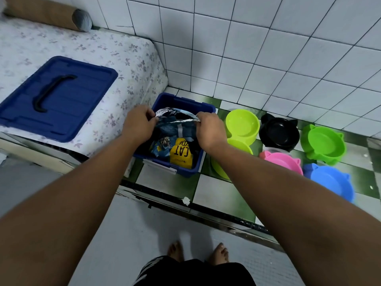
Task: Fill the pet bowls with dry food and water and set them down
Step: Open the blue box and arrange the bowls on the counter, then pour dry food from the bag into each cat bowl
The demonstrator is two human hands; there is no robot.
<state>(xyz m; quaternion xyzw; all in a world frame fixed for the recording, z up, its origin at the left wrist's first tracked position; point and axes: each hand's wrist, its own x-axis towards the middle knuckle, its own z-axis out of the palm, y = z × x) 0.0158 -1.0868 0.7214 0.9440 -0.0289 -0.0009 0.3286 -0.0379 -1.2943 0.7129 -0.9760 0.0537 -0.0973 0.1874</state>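
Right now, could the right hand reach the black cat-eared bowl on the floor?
Probably yes, once it lets go: the right hand grips the rim of the cat food bag. The black cat-eared bowl stands uncovered just past the lime green bowl, low enough to pass over.

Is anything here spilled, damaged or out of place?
No spill shows. A crumpled white scrap lies on the floor in front of the blue bin, and the bin's lid rests apart on the mattress. One wall tile behind the mattress looks cracked.

Your one camera sits on your head. It looks forward and down from high up, very wide, onto the blue box (191, 104), the checked floor (214, 193) and the tiled wall (268, 58).
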